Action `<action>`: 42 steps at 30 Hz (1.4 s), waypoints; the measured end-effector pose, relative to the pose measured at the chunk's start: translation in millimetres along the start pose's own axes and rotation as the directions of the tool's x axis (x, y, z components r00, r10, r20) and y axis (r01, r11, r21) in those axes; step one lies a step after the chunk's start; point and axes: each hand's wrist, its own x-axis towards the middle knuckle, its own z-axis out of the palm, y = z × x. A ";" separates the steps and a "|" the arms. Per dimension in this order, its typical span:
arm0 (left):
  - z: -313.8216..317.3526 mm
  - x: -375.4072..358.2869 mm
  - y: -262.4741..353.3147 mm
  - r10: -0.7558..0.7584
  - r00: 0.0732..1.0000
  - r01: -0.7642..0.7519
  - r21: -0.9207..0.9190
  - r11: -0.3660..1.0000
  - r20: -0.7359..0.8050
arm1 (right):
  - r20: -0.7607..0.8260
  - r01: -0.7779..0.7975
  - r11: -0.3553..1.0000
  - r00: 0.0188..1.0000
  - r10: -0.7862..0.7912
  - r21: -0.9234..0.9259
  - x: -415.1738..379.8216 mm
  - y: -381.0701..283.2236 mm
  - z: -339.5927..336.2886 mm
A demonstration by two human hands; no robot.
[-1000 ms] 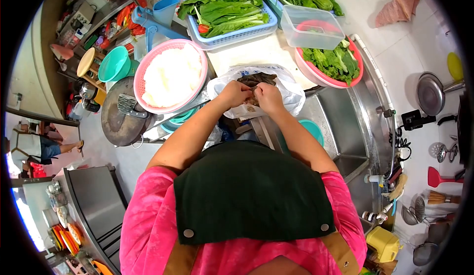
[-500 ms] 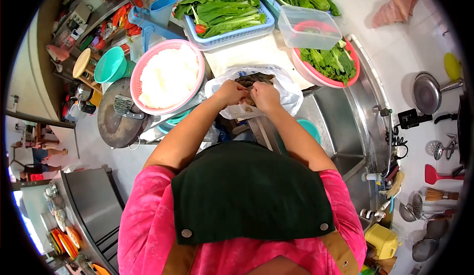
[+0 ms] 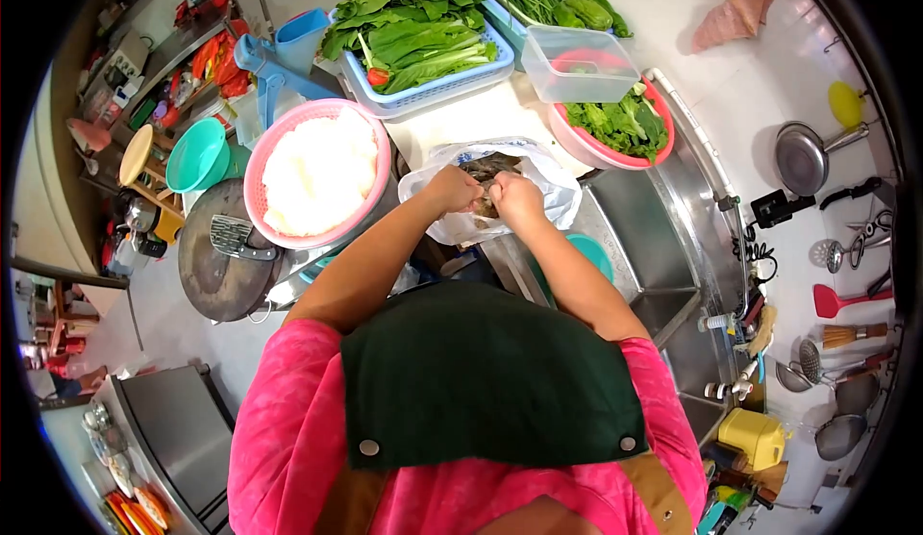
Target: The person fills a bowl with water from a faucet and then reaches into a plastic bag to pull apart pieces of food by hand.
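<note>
A white plastic bag [image 3: 560, 205] lies open on the counter's near edge. Inside it is a heap of grey-brown shrimp [image 3: 493, 165]. My left hand [image 3: 452, 192] reaches over the bag from the left, fingers pinched together. Facing it, my right hand [image 3: 517, 199] is closed too, its fingertips close to those of the left. Between them is a small brownish shrimp, mostly covered by my fingers.
At left stand a pink basket of white food [image 3: 320, 172] and a round chopping board [image 3: 207, 266] bearing a cleaver [image 3: 236, 237]. Leafy greens fill a blue basket [image 3: 433, 102]. A pink bowl [image 3: 612, 155] holds more greens under a clear container [image 3: 580, 78]. A steel sink [image 3: 639, 232] is at right.
The view has shifted slightly, so the surroundings sit a little further left. Both hands stay pinched over the bag, with only small finger movements.
</note>
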 end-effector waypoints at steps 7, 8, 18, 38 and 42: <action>-0.8 3.1 0.2 0.034 0.999 -0.027 -0.178 0.984 0.037 | 0.042 -0.304 0.864 0.948 0.315 0.402 0.6 -0.4 9.6; -1.6 4.3 -0.7 0.039 0.998 -0.030 -0.182 0.983 0.043 | 0.078 -0.353 0.826 0.931 0.357 0.438 0.7 1.2 11.3; -21.2 7.0 -19.7 -0.013 0.993 0.033 -0.163 0.986 0.120 | -0.014 -0.165 0.986 0.986 0.166 0.019 -7.1 5.1 -16.4; -14.4 2.4 -29.1 0.237 0.968 -0.250 -0.422 0.872 -0.083 | 0.422 -0.573 0.404 0.811 0.404 0.713 -0.2 -30.1 -1.2; -11.3 1.2 -24.5 0.193 0.980 -0.188 -0.482 0.856 -0.041 | 0.435 -0.565 0.338 0.812 0.390 0.753 -2.7 -19.5 -0.4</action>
